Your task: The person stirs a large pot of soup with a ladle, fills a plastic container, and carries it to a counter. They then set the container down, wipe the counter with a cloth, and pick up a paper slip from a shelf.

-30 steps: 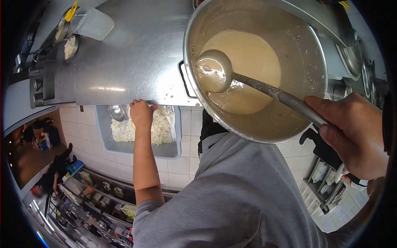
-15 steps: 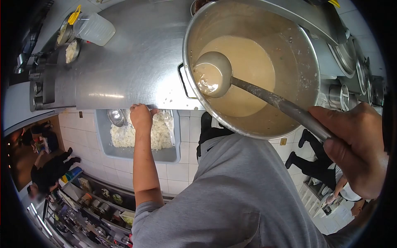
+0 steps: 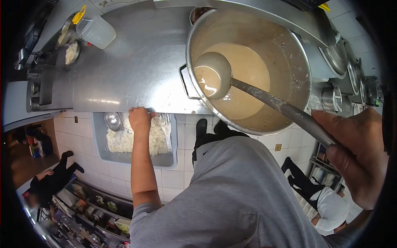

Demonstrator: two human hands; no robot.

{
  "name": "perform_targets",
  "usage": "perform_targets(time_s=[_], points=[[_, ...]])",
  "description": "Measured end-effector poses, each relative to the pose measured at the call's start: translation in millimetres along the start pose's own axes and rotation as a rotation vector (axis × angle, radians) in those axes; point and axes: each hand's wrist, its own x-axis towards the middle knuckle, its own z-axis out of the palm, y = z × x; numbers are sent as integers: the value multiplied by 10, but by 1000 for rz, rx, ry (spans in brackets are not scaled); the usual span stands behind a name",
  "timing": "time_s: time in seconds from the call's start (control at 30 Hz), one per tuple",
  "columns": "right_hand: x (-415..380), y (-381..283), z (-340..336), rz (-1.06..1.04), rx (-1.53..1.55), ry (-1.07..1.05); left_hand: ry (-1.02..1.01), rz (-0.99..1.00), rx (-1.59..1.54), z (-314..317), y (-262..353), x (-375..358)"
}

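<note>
My right hand [image 3: 351,155] is closed round the long handle of a big metal ladle [image 3: 213,74]. The ladle's bowl holds some pale tan liquid and hangs inside a large steel pot [image 3: 289,62], over the liquid [image 3: 248,74]. My left hand [image 3: 140,119] has its fingers curled on the front edge of the steel table [image 3: 136,62]. Below that hand, a grey tub [image 3: 175,144] holds white rice-like food [image 3: 120,141], with a metal bowl [image 3: 112,120] at its left and a pale flat utensil [image 3: 166,132] at its right.
A clear plastic jug [image 3: 96,31] and a bowl of white food [image 3: 72,53] sit at the table's far left. Two people in dark trousers [image 3: 53,177] [image 3: 306,182] are in the lower left and lower right. Metal pots [image 3: 331,99] stand at the right.
The view has shifted slightly. Both people in the background have changed position. My right hand keeps the ladle in the pot, and my left hand stays at the table edge.
</note>
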Motion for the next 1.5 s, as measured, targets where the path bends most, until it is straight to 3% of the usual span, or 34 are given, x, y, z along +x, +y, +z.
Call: perform_targets(time_s=[0.03, 0.33, 0.37, 0.43, 0.5, 0.53, 0.63, 0.8, 0.9, 1.03, 1.2, 1.37, 1.47, 1.5], points=[[-506, 771, 73, 10, 1, 3, 8, 8, -5, 8, -10, -3], [-419, -25, 65, 115, 45, 38, 103, 63, -16, 134, -88, -24], [-785, 626, 81, 127, 56, 42, 117, 65, -10, 146, -103, -22], [-851, 678, 119, 139, 72, 51, 116, 73, -6, 110, -96, -33], [-851, 832, 184, 385, 376, 89, 115, 79, -1, 83, -90, -39], [-871, 981, 232, 381, 379, 93, 117, 90, 4, 93, -95, -36], [-943, 1440, 467, 291, 808, 137, 98, 115, 13, 46, -104, -51], [-1143, 2008, 774, 79, 1064, 165, 67, 160, 57, 61, -90, 6], [-1320, 2197, 919, 8, 1043, 267, 56, 165, 90, 54, -86, 26], [-1759, 2432, 1019, 95, 1029, 362, -29, 146, 102, 14, -60, 52], [-2484, 2564, 1059, 344, 715, 530, -61, 180, 165, -30, -25, 76], [-2929, 2639, 1135, 595, 678, 648, -15, 217, 179, 2, -14, 82], [-2854, 2657, 1097, 612, 643, 597, -8, 234, 187, -7, 5, 93], [-2805, 2692, 1153, 604, 765, 625, -21, 211, 191, -11, 14, 100]])
